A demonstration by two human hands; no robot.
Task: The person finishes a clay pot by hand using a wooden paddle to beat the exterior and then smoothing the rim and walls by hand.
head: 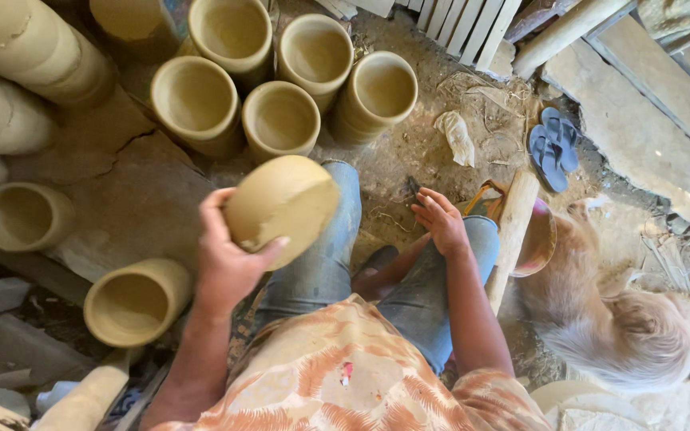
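Your left hand [229, 259] is wrapped around the side of a clay pot [281, 209], fingers curled over its wall and thumb along the near edge, so the grip is closed on the pot and carries it clear of the ground. You hold it tipped with its rounded base turned up toward you, which keeps the soft-looking rim off any surface and puts the underside where you can see it. The pot sits just above your left knee, at about 11 o'clock from your lap. Your right hand [441, 221] rests on your right knee at about 1 o'clock, fingers spread and loose, holding nothing. At 12 o'clock, a cluster of open clay cylinders [281, 120] stands upright and close-packed, mouths up, likely so they dry evenly and don't roll. Two more cylinders [133, 299] lie tilted at 9 o'clock beside you. At 3 o'clock a light-furred dog [624, 327] lies against your leg, and a pair of blue sandals [553, 148] sits at 2 o'clock.
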